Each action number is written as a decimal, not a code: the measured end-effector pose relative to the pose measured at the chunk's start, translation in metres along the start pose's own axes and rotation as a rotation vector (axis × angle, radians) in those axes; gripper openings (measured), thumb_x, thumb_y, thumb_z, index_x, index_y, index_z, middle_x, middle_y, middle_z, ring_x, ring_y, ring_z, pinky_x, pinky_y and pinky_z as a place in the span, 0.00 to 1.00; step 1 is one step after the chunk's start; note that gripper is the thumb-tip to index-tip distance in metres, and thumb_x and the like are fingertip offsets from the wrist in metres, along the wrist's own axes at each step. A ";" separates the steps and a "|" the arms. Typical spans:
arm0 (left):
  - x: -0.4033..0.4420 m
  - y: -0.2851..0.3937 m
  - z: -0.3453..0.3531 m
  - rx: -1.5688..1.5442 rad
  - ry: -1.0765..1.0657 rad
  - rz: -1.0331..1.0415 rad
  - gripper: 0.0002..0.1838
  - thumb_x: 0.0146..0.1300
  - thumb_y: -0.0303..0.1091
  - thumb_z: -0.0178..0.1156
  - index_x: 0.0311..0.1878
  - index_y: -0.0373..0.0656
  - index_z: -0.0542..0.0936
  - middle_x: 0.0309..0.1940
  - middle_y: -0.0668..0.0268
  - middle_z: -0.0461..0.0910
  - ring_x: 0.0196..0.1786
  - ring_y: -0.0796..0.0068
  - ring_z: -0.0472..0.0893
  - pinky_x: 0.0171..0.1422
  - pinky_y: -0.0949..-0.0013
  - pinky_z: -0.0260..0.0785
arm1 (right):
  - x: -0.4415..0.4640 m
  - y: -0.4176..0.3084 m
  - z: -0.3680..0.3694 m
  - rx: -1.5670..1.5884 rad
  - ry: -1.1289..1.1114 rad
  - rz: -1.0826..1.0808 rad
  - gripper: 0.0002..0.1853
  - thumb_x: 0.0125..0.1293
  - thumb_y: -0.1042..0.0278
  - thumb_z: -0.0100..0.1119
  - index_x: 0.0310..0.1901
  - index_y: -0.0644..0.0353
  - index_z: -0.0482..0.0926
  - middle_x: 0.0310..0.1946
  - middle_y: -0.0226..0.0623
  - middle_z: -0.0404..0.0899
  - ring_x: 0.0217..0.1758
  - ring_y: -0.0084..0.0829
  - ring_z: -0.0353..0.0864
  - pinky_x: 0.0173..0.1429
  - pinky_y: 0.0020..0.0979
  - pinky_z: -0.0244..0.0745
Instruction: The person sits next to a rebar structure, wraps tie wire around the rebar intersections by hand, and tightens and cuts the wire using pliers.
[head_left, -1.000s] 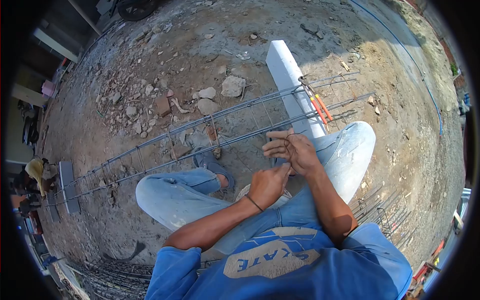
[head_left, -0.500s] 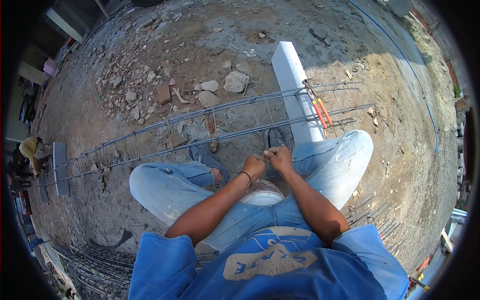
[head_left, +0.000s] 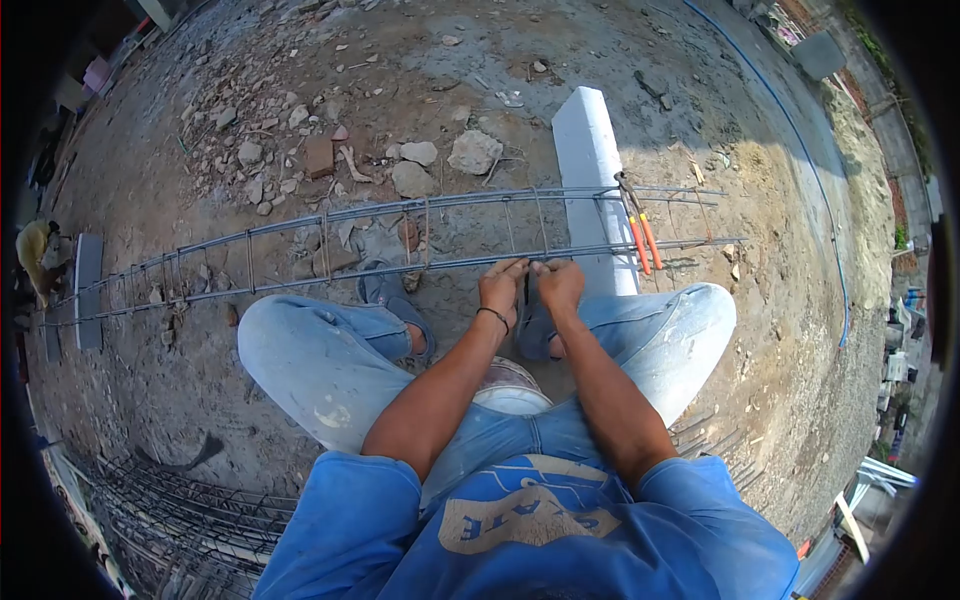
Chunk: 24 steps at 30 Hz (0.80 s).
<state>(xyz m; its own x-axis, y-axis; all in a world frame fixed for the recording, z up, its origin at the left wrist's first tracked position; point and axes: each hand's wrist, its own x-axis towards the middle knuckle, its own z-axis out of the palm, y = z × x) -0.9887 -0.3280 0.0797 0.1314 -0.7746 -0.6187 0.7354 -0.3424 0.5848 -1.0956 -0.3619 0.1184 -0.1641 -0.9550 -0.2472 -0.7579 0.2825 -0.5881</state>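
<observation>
- One rebar cage [head_left: 427, 235] lies just beyond the person's knees, raised off the ground on blocks.
- It is long and narrow: grey steel bars in a far run and a near run, joined by thin brownish cross-ties; its bars overlap too much to count.
- Its long axis crosses the view from left to right, rising slightly rightward, with the right end pointing past the right knee.
- Two hands, the left hand [head_left: 500, 287] and the right hand [head_left: 558, 285], meet at its near run, fingers curled and tips close together; what they pinch, if anything, is too small to tell.
- Two pale blocks sit under the cage: a long white block [head_left: 585, 150] at right, a grey-white block [head_left: 89, 290] at left.
- One pair of pliers [head_left: 640, 228] with two red-orange handles lies over the cage beside the white block.
- One brick [head_left: 319, 157] lies beyond, among many stones.
- One blue hose [head_left: 800, 140] curves along the far right.
- One other person [head_left: 35, 255] is at the far left end.
</observation>
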 end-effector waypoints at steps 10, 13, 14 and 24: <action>0.028 0.001 0.026 -0.243 0.001 -0.111 0.06 0.68 0.29 0.67 0.42 0.36 0.84 0.24 0.67 0.80 0.21 0.75 0.78 0.25 0.70 0.72 | -0.015 -0.004 0.012 0.157 0.169 -0.035 0.11 0.62 0.63 0.70 0.32 0.64 0.88 0.26 0.51 0.85 0.31 0.49 0.87 0.40 0.45 0.78; 0.027 0.004 0.030 -0.191 0.114 -0.178 0.07 0.67 0.30 0.69 0.43 0.36 0.84 0.24 0.66 0.80 0.21 0.75 0.78 0.22 0.71 0.71 | -0.009 -0.004 -0.005 0.002 0.087 -0.102 0.10 0.62 0.64 0.70 0.34 0.64 0.88 0.27 0.52 0.86 0.32 0.49 0.87 0.41 0.45 0.78; 0.026 0.005 0.034 -0.199 0.110 -0.175 0.07 0.67 0.30 0.69 0.43 0.36 0.84 0.24 0.66 0.80 0.21 0.75 0.78 0.22 0.71 0.71 | -0.005 -0.005 -0.012 -0.046 0.039 -0.097 0.10 0.62 0.65 0.69 0.35 0.64 0.89 0.28 0.53 0.86 0.33 0.50 0.87 0.42 0.45 0.79; 0.027 0.004 0.026 -0.255 0.017 -0.164 0.10 0.71 0.30 0.64 0.52 0.38 0.84 0.38 0.65 0.87 0.29 0.80 0.79 0.29 0.76 0.74 | -0.016 -0.012 0.016 0.113 0.325 -0.055 0.08 0.62 0.70 0.69 0.33 0.68 0.87 0.29 0.53 0.86 0.32 0.48 0.86 0.41 0.43 0.78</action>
<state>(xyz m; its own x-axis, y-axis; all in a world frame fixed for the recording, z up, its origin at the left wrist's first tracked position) -0.9998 -0.3640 0.0789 0.0068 -0.7103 -0.7038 0.8905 -0.3159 0.3274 -1.0737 -0.3488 0.1174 -0.3310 -0.9430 0.0345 -0.6994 0.2206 -0.6798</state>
